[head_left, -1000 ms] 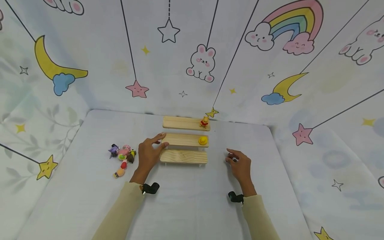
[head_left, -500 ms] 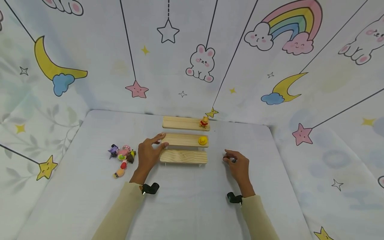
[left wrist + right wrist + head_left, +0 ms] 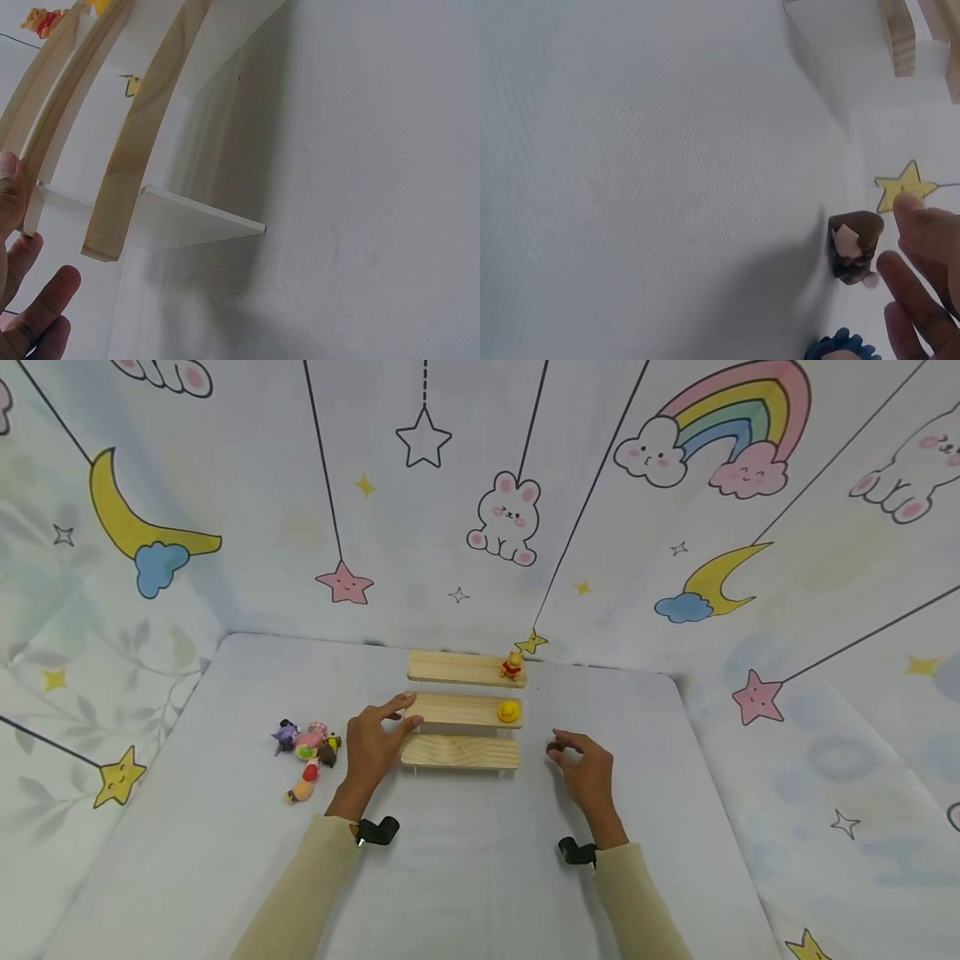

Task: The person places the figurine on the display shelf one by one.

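Observation:
A three-step wooden shelf [image 3: 461,752] stands mid-table. A small bear figure in red [image 3: 512,665] sits on the top step's right end, and a yellow duck [image 3: 508,711] on the middle step. My left hand [image 3: 397,720] holds the left end of the middle step, index finger on top and thumb [image 3: 10,187] against its edge. Right of the shelf, just above the table, my right hand [image 3: 564,753] pinches a small brown figure [image 3: 853,247] at its fingertips. Something blue [image 3: 840,348] shows at the bottom edge of the right wrist view.
Left of my left hand lies a cluster of several small toy figures [image 3: 306,750]. The table [image 3: 465,877] has a pale cloth. Printed fabric walls [image 3: 420,527] close in the back and both sides.
My right hand has moved left toward the shelf, carrying the small brown figure. The left hand and shelf have not moved.

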A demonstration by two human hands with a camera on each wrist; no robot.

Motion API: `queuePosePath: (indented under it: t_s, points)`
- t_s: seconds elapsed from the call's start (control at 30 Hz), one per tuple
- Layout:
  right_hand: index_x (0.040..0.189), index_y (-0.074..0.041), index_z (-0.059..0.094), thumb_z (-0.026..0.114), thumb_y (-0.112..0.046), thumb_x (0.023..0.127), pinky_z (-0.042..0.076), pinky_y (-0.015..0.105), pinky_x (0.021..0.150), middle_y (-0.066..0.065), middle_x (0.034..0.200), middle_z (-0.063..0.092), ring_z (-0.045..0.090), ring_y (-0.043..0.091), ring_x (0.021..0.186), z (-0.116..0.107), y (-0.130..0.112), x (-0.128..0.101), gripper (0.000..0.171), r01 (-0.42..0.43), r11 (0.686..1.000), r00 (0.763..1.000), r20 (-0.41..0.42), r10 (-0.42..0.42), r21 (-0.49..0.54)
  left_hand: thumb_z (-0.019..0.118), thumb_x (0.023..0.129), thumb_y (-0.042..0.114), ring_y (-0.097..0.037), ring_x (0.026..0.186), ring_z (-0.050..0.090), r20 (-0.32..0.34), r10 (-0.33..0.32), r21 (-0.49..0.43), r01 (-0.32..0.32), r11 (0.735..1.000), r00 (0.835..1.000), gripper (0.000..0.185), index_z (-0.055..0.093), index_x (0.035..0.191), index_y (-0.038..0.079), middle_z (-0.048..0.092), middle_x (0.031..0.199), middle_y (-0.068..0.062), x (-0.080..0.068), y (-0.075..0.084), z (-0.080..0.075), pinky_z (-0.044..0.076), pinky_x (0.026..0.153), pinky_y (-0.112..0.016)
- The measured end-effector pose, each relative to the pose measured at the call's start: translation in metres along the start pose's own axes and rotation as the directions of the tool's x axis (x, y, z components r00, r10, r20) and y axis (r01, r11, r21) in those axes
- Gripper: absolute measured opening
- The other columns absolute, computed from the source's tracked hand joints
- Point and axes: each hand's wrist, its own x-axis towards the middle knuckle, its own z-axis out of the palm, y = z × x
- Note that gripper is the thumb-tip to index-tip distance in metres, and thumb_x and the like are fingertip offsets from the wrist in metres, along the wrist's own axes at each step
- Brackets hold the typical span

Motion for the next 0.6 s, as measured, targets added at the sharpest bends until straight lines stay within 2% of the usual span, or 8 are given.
queuePosePath:
  t_s: [0.13, 0.27, 0.5, 0.6]
  points:
    - [0.127, -0.011, 0.077, 0.086, -0.005, 0.088, 0.056, 0.056, 0.1, 0.011, 0.121, 0.079, 0.077, 0.033, 0.109, -0.0015, 0.0039, -0.002, 0.04, -0.005, 1.0, 1.0, -0.027, 0.005, 0.005, 0.086, 0.086, 0.037, -0.032, 0.098, 0.075, -0.001, 0.0, -0.006, 0.0, 1.0, 1.0, 0.048, 0.077, 0.132, 0.025, 0.077, 0.132, -0.003, 0.0004, 0.0001, -0.001, 0.055, 0.081, -0.05]
    - [0.128, -0.011, 0.077, 0.085, -0.005, 0.09, 0.058, 0.056, 0.096, 0.009, 0.127, 0.078, 0.077, 0.032, 0.109, -0.0018, 0.0076, -0.0031, 0.039, -0.04, 0.999, 0.999, 0.0, 0.04, 0.006, 0.087, 0.086, 0.036, -0.032, 0.098, 0.075, -0.001, -0.001, -0.007, 0.001, 1.0, 1.0, 0.048, 0.077, 0.132, 0.025, 0.077, 0.132, -0.003, 0.0006, -0.0001, -0.0007, 0.055, 0.081, -0.049]
    - [0.128, -0.013, 0.077, 0.086, -0.007, 0.089, 0.054, 0.056, 0.106, 0.009, 0.123, 0.079, 0.077, 0.031, 0.111, -0.0011, 0.0021, -0.0008, 0.041, -0.029, 0.999, 1.0, 0.008, 0.029, 0.022, 0.087, 0.086, 0.036, -0.031, 0.099, 0.076, 0.001, 0.004, -0.016, -0.004, 1.0, 1.0, 0.05, 0.076, 0.133, 0.024, 0.077, 0.132, -0.003, 0.0002, 0.0, 0.0, 0.056, 0.082, -0.05]
    - [0.129, -0.015, 0.076, 0.086, -0.009, 0.089, 0.053, 0.056, 0.106, 0.009, 0.122, 0.079, 0.076, 0.031, 0.113, -0.0004, -0.0016, 0.0018, 0.041, -0.024, 1.0, 1.0, 0.017, 0.024, 0.012, 0.086, 0.086, 0.036, -0.031, 0.098, 0.076, -0.001, 0.007, -0.01, -0.007, 1.0, 1.0, 0.05, 0.076, 0.133, 0.024, 0.077, 0.132, -0.003, -0.0001, -0.0005, 0.0005, 0.056, 0.082, -0.05]
